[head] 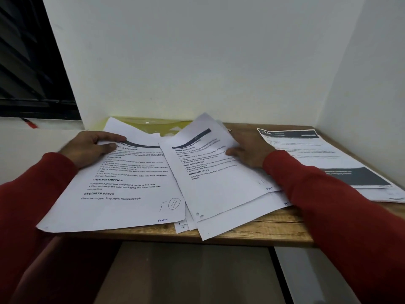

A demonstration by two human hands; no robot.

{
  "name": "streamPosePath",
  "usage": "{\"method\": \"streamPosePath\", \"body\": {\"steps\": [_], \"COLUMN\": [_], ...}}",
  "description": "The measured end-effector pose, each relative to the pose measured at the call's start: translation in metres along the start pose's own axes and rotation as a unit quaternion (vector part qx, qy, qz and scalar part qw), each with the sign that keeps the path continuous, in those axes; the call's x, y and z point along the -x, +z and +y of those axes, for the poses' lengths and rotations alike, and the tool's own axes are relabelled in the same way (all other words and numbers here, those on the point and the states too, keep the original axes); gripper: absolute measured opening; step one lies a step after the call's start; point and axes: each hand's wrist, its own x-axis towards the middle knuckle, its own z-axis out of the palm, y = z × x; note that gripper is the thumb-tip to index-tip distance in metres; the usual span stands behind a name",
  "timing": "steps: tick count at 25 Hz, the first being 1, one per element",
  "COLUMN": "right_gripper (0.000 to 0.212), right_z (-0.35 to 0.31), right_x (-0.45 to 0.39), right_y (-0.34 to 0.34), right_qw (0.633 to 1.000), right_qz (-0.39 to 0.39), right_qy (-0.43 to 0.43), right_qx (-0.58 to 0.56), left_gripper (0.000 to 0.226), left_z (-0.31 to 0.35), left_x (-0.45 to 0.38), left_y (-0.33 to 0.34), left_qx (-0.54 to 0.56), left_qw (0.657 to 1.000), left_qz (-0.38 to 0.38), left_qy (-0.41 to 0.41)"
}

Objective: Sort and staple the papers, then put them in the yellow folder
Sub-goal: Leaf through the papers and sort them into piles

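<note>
left hand (92,147): on upper left corner of left sheet, thumb on top by the header, fingers curled over the sheet's far edge, pinching it
right hand (247,148): on right edge of the tilted sheets, thumb on the printed face, fingers behind the paper and hidden; looks like gripping the top sheet
left sheet (122,183): printed page, lies flat on desk, headings TASK GOAL, TASK DESCRIPTION, REQUIRED PROPS; handwritten "F" and circled 4 at lower right; near corner overhangs desk front
tilted sheets (210,176): several loose pages fanned, overlapping right edge of left sheet; top one lifted at far end, dark header band; lower corners stick past desk front
yellow folder (153,126): flat at back of desk against wall, mostly covered by the papers, white snap visible
right stack (324,159): separate pile at right of desk, top page with dark header and dark block at bottom, apart from the hands
wooden desk (252,229): wood-grain top, in a white wall corner
sleeves (341,216): red, both arms
red object (29,123): small, on the sill at far left, blurred, can't identify
</note>
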Motion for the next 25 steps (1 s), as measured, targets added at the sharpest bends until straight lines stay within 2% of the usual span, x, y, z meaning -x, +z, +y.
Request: {"method": "streamPosePath", "body": {"steps": [2, 3, 5, 7, 9, 10, 11, 13, 16, 18, 20, 22, 25], "right_gripper": [0.018, 0.017, 0.026, 0.02, 0.016, 0.016, 0.016, 0.026, 0.032, 0.034, 0.033, 0.032, 0.034], "right_z": [0.0, 0.001, 0.009, 0.02, 0.028, 0.033, 0.035, 0.035, 0.03, 0.028, 0.026, 0.021, 0.016], "right_x": [0.0, -0.001, 0.004, 0.012, 0.019, 0.02, 0.023, 0.024, 0.022, 0.021, 0.02, 0.019, 0.017], "right_y": [-0.01, -0.018, -0.033, -0.046, -0.057, -0.059, -0.061, -0.061, -0.059, -0.059, -0.058, -0.058, -0.058], "right_qw": [0.987, 0.973, 0.933, 0.863, 0.764, 0.717, 0.687, 0.652, 0.624, 0.624, 0.639, 0.656, 0.678], "right_qz": [0.086, 0.128, 0.212, 0.315, 0.394, 0.405, 0.399, 0.38, 0.359, 0.354, 0.341, 0.315, 0.295], "right_qy": [0.046, 0.085, 0.137, 0.186, 0.225, 0.239, 0.245, 0.269, 0.266, 0.266, 0.262, 0.251, 0.246], "right_qx": [-0.124, -0.17, -0.257, -0.349, -0.459, -0.514, -0.556, -0.599, -0.641, -0.643, -0.638, -0.638, -0.627], "left_gripper": [0.029, 0.029, 0.028, 0.028, 0.028, 0.028, 0.028, 0.028, 0.03, 0.028, 0.027, 0.026, 0.025], "left_z": [0.0, 0.0, -0.001, 0.0, 0.001, 0.0, 0.0, 0.003, 0.013, 0.024, 0.035, 0.048, 0.057], "left_x": [0.0, 0.0, 0.0, 0.0, 0.001, 0.001, 0.001, 0.002, 0.003, 0.003, 0.001, 0.001, -0.003], "left_y": [0.0, 0.0, 0.0, 0.0, 0.0, 0.0, 0.0, 0.0, 0.0, -0.001, 0.004, 0.018, 0.045], "left_qx": [-0.002, -0.001, -0.001, 0.002, 0.002, 0.005, 0.011, 0.044, 0.083, 0.117, 0.162, 0.231, 0.231], "left_qw": [1.0, 1.0, 1.0, 1.0, 1.0, 1.0, 1.0, 0.999, 0.996, 0.992, 0.984, 0.97, 0.972], "left_qz": [0.002, 0.002, 0.004, 0.001, 0.002, 0.008, 0.013, 0.015, 0.022, 0.04, 0.057, 0.04, 0.003], "left_qy": [0.005, 0.006, 0.006, 0.001, -0.003, -0.006, -0.008, -0.012, -0.023, -0.039, -0.048, -0.057, -0.047]}}
